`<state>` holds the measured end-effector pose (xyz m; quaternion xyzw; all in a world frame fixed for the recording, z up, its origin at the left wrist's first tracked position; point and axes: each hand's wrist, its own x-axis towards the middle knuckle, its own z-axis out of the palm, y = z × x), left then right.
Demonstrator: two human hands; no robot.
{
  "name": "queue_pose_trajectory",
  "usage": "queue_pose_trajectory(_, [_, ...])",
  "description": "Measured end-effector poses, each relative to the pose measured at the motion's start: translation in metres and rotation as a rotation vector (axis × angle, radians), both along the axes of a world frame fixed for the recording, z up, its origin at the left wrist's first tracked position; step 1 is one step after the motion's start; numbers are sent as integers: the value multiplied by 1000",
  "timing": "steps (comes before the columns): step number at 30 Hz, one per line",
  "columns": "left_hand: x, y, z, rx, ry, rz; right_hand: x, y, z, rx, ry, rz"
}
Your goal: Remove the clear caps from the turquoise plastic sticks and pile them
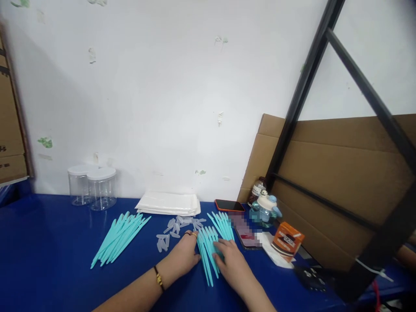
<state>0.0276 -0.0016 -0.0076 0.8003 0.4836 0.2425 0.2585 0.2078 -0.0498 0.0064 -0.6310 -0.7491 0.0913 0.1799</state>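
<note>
A fanned bunch of slim turquoise plastic sticks (206, 249), shaped like eyebrow razors, lies on the blue table between my hands. My left hand (186, 252) is closed against the bunch's left edge, with a ring and a bracelet showing. From the right, my right hand (232, 262) curls its fingers onto the same sticks, its thumb near their lower part. Just behind is a second turquoise bunch (222, 224). A larger turquoise pile (120, 236) lies further left. Small translucent sleeve-like pieces (176, 227) are scattered beyond my left hand.
White flat packets (168, 203) are stacked by the wall. Two clear lidded jars (102, 190) stand back left. On the right are a phone (229, 205), a partly blurred phone-like device (248, 240), a teal bottle (264, 212), an orange box (287, 242) and a black metal frame (300, 91).
</note>
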Motion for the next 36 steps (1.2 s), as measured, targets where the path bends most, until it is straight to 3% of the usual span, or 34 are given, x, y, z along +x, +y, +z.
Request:
queue_pose_trajectory(7, [19, 10, -1, 39, 57, -22, 8, -11, 6, 30, 56, -25])
queue_pose_trajectory(13, [20, 18, -9, 4, 32, 3, -16, -15, 6, 23, 51, -86])
queue_pose_trajectory(17, [10, 15, -5, 44, 38, 12, -32, -18, -5, -39, 8, -57])
queue_pose_trajectory(21, [-16, 11, 8, 98, 57, 58, -29, -15, -8, -59, -7, -34])
queue_pose_trajectory(25, [-50, 12, 16, 230, 120, 162, -22, 17, 10, -17, -65, 16])
queue_pose_trajectory(28, [-64, 13, 10, 302, 207, 187, -24, 55, 26, -5, -200, 61])
queue_pose_trajectory(31, [-68, 14, 0, 254, 284, 178, -32, 90, 35, -59, -362, 42])
queue_pose_trajectory(36, [-67, 18, -4, 208, 330, 205, -45, 131, 39, -123, -423, 7])
